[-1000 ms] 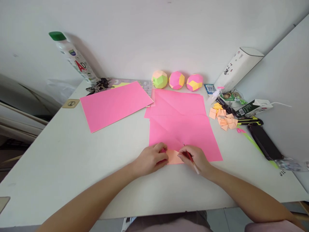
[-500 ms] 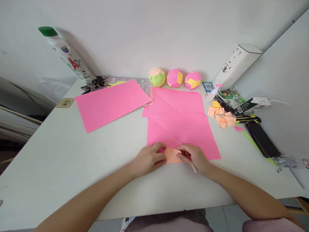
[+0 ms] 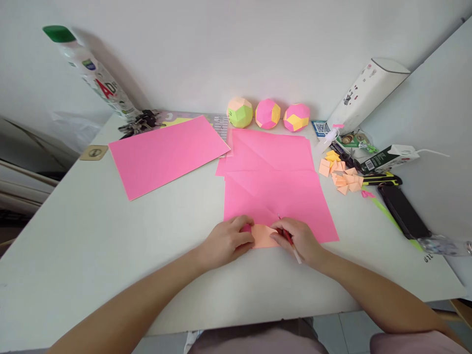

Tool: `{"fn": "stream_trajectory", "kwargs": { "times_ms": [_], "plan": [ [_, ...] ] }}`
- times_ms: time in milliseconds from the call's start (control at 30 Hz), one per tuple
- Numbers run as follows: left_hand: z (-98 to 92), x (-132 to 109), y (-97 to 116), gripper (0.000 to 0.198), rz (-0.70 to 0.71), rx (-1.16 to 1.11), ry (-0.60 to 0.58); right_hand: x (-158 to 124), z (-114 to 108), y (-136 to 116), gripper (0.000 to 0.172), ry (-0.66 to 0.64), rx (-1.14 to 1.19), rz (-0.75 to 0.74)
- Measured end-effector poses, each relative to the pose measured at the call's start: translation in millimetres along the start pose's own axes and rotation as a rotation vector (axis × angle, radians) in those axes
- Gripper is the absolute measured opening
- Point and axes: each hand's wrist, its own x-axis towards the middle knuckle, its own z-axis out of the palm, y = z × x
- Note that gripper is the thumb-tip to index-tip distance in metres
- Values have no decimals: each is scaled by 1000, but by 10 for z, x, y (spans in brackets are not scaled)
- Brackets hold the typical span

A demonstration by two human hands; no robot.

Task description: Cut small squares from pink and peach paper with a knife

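Note:
A small light-orange paper piece [image 3: 262, 236] lies at the front of the large pink sheets [image 3: 271, 194], between both hands. My left hand [image 3: 225, 243] is closed on its left edge, fingers bent. At the right edge, my right hand [image 3: 300, 241] pinches the paper with thumb and fingers. That same hand also keeps a thin red pen-like stick [image 3: 296, 253], slanting across the fingers with its pale end toward me. The stick's middle is partly hidden, so its exact kind is unclear.
Folded orange paper pieces [image 3: 348, 181] lie at right, near a yellow-black cutter [image 3: 385, 179] and a black case [image 3: 401, 211]. Three paper balls [image 3: 268, 114] stand along the wall. A pink board [image 3: 169, 160], keys [image 3: 140, 123] and a spray can [image 3: 99, 81] are at left.
The camera view has shifted slightly, so background things sit a little differently. Both hands hold nearly the same pose on the orange paper.

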Motion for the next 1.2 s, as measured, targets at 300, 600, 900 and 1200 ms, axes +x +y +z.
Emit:
{"fn": "stream_trajectory", "kwargs": {
  "times_ms": [300, 600, 900, 1200],
  "plan": [
    [-1, -7, 4, 23, 8, 17, -2, 10, -10, -29, 23, -12, -19, -1],
    [-18, 6, 62, 25, 36, 104, -26, -16, -6, 61, 9, 39, -27, -64],
    [-52, 79, 218, 17, 252, 285, -96, -51, -22, 149, 24, 55, 1, -31],
    [-73, 327, 429, 19, 250, 342, -353, 17, -202, 207, 17, 19, 715, 349]
  ]
}}
